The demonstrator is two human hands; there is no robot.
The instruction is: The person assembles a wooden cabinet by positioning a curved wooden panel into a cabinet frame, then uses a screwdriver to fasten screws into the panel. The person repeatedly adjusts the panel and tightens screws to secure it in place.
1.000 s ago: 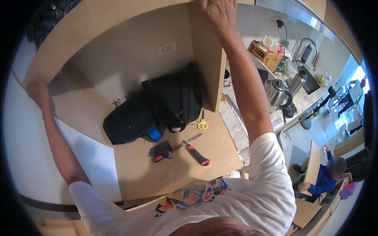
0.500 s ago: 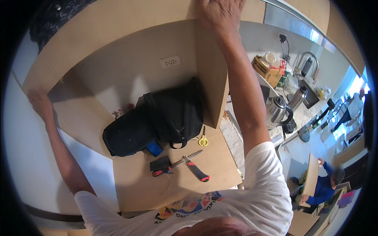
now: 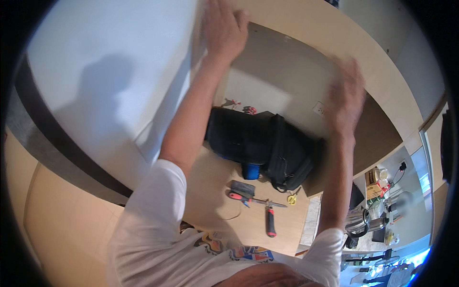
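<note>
My left hand (image 3: 224, 31) is raised against the pale wooden panel (image 3: 282, 16), beside the white wall, its fingers stretched upward and thumb apart. Motion blurs my right hand (image 3: 346, 93), up near the panel's lower edge further right; its fingers look extended and nothing shows in them. Below, a black bag (image 3: 272, 143) rests inside the wooden compartment. In front of it lie yellow-handled scissors (image 3: 293, 198), a red-and-black handled tool (image 3: 271, 222), another tool with a long metal blade (image 3: 275, 203) and a dark flat block (image 3: 243, 187).
The white wall (image 3: 95, 86) stands on the left. A wall socket (image 3: 319, 108) is at the compartment's back. To the right, a counter holds a steel kettle (image 3: 356, 221) and a cardboard box (image 3: 373, 184). A person (image 3: 394, 277) is at the far lower right.
My view has swung left, so the bag and tools appear further right. Both hands have shifted along the panel; my left hand now appears high beside the wall, my right hand lower and blurred.
</note>
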